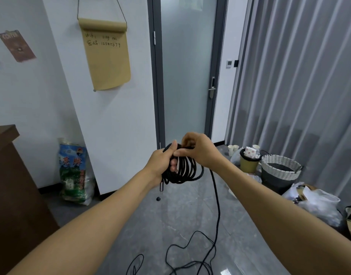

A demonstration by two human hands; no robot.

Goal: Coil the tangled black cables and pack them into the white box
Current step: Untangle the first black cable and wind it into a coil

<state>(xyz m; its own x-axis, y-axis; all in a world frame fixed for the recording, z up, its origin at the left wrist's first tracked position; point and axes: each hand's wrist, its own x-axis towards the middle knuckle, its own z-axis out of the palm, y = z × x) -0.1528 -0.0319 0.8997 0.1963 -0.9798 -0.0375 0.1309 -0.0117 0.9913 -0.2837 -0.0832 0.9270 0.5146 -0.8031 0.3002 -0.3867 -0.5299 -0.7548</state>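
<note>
1. Currently, the black cable coil (183, 168) is held mid-air in front of the door (187, 66), loops hanging downward, plug end (161, 187) pointing at the floor.
2. Coil top is gripped by the left hand (163, 161), fingers curled round the loops.
3. Cable is pinched at the coil top by the right hand (198, 150).
4. Loose tail (217, 203) is seen dropping below the right hand to a floor tangle (190, 259); uncoiled length remains, judged.
5. White box is not seen.

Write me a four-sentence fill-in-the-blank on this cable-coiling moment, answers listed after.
1. The left hand grips a coil of ____ cable.
2. The right hand pinches the cable at the coil's ____.
3. The uncoiled cable trails down to the ____.
4. A metal plug hangs below the ____ hand.

Answers: black; top; floor; left
</note>
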